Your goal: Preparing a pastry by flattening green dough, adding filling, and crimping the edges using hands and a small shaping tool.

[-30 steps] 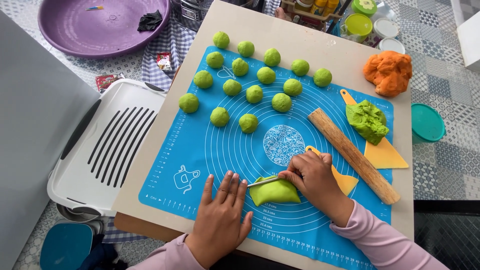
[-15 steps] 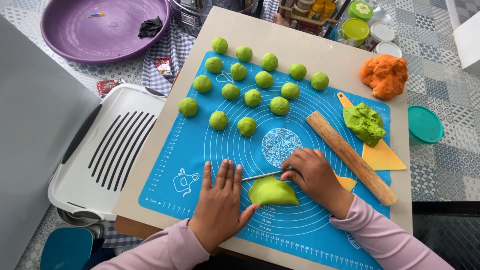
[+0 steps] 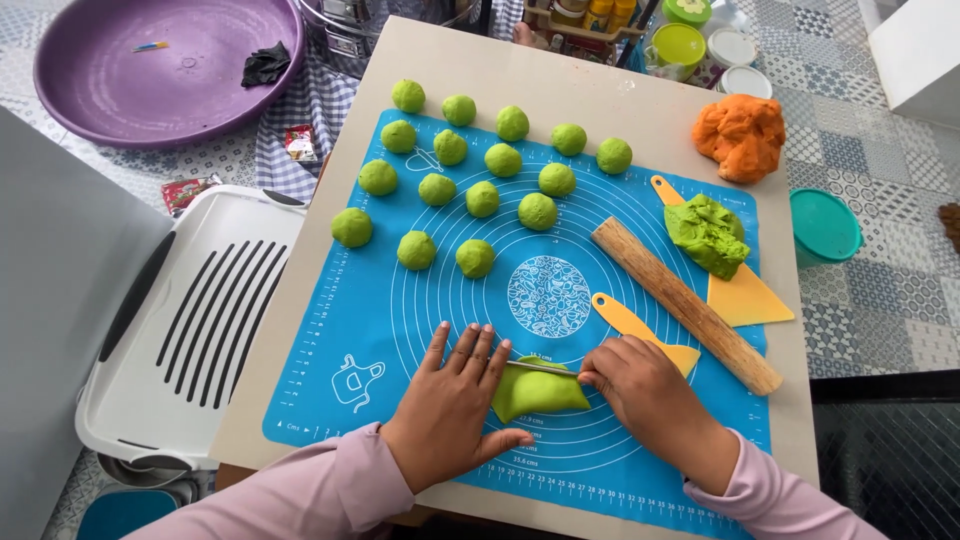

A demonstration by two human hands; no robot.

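Note:
A flat lump of green dough [image 3: 540, 392] lies near the front of the blue silicone mat [image 3: 330, 330]. My left hand [image 3: 450, 405] rests flat on the mat, fingers apart, its edge touching the dough's left side. My right hand [image 3: 645, 395] grips a thin knife [image 3: 540, 367] whose blade lies across the top of the dough. Several green dough balls [image 3: 480, 198] sit in rows at the mat's far side.
A wooden rolling pin [image 3: 685, 305] lies diagonally to the right, by two yellow scrapers [image 3: 640, 328], one bearing green dough [image 3: 708, 232]. Orange dough [image 3: 742, 135] sits at the board's far right corner. A white tray [image 3: 190, 330], purple basin [image 3: 160, 60] and teal lid [image 3: 824, 225] surround the board.
My left hand has slid slightly left and flattened beside the dough. My right hand holds the blade on the lump's upper edge. The view has shifted a little.

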